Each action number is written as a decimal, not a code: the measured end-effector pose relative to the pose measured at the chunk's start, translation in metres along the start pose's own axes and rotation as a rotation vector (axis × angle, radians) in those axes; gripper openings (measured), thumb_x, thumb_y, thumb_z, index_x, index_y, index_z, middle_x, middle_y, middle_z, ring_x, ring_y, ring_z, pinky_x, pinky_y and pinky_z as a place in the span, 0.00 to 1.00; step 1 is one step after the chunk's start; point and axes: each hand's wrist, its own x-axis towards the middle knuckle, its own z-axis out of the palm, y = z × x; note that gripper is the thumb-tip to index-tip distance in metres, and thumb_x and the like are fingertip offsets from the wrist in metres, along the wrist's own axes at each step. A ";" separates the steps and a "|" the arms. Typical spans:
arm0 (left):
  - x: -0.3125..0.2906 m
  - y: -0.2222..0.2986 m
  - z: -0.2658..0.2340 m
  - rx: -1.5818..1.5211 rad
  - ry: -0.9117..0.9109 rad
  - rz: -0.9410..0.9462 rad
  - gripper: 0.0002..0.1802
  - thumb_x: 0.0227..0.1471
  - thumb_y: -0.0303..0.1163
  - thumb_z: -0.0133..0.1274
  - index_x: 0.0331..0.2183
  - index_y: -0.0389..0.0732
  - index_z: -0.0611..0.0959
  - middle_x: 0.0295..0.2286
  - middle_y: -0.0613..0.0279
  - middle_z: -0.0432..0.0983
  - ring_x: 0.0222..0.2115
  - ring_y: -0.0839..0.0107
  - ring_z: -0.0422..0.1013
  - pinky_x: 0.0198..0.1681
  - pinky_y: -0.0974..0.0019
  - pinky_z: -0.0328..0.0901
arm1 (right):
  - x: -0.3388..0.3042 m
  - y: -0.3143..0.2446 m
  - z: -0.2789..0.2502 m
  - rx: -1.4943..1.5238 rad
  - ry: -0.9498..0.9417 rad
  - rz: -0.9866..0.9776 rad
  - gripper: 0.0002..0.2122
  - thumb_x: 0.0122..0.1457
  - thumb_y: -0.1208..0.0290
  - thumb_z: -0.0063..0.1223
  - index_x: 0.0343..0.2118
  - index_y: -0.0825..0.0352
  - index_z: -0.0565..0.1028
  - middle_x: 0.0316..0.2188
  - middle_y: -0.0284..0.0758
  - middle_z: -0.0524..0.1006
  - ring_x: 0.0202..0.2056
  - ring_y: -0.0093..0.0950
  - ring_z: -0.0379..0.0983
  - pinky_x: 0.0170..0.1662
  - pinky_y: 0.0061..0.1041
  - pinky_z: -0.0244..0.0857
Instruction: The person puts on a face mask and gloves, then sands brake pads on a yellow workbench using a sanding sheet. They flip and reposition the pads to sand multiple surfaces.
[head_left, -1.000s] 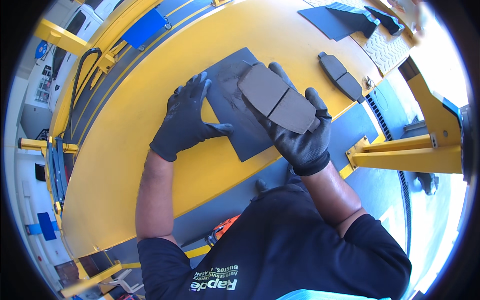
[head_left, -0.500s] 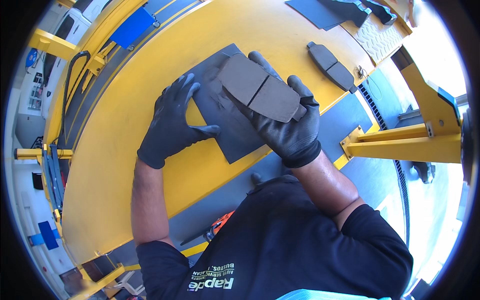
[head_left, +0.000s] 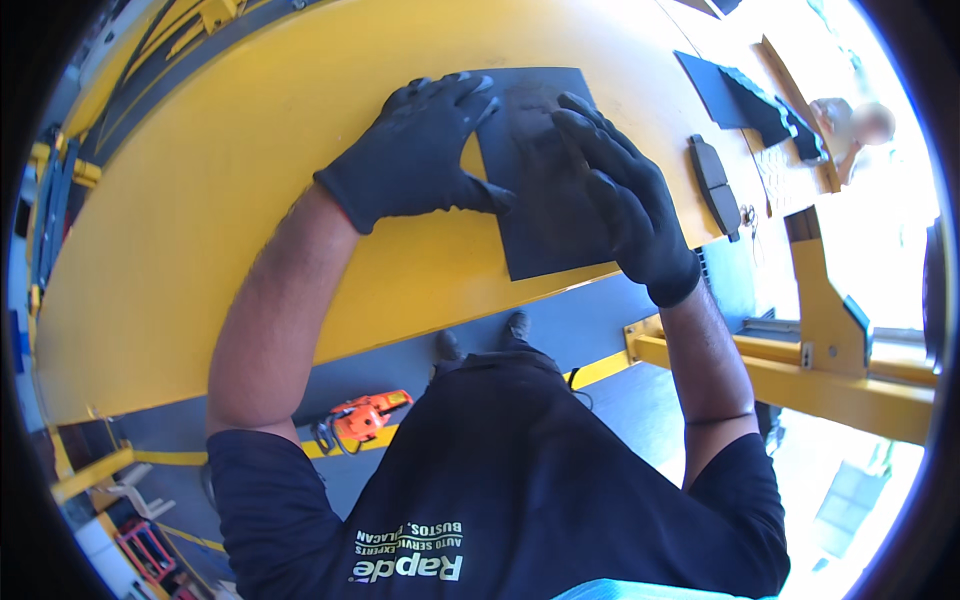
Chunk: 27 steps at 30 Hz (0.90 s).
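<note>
Yellow lift ramp point(head_left: 200, 220) fills the upper view, broad and flat, curving with the lens; grey floor below it with yellow lines.

Count: one dark sheet point(head_left: 545, 230) on the ramp. One brake pad point(head_left: 713, 185) lying apart to the right of the sheet, dark, oblong, near the ramp edge. Two or so dark flat pieces point(head_left: 735, 95) farther up the ramp, at top right; exact number hard to tell. One orange power tool point(head_left: 365, 418) on the floor below the ramp. Two shoes point(head_left: 480, 335) showing under the ramp edge. Yellow steel frame point(head_left: 830, 350) at right, beside the ramp. No containers seen.

Sheet: square-cornered, matt charcoal, thin, lying flat, its lower edge close to the near rim of the ramp. Faint scuff marks in its middle.

Left hand point(head_left: 415, 155), black glove, lies flat with fingers spread, half on the yellow surface and half over the sheet's left edge, thumb pointing across onto the sheet. Pinches nothing.

Right hand point(head_left: 625, 205), black glove, rests palm down on the sheet's right half, fingers extended and slightly apart, tips reaching toward the top edge. Whether anything lies beneath the palm cannot be told.

Another person, blurred, stands at far top right.
</note>
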 end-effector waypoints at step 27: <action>0.005 0.005 -0.017 0.004 -0.192 -0.069 0.68 0.47 0.79 0.61 0.72 0.36 0.64 0.71 0.41 0.59 0.73 0.48 0.54 0.77 0.45 0.45 | -0.025 -0.057 -0.013 -0.567 -0.065 0.441 0.19 0.63 0.71 0.70 0.56 0.64 0.82 0.48 0.42 0.81 0.46 0.34 0.83 0.45 0.30 0.77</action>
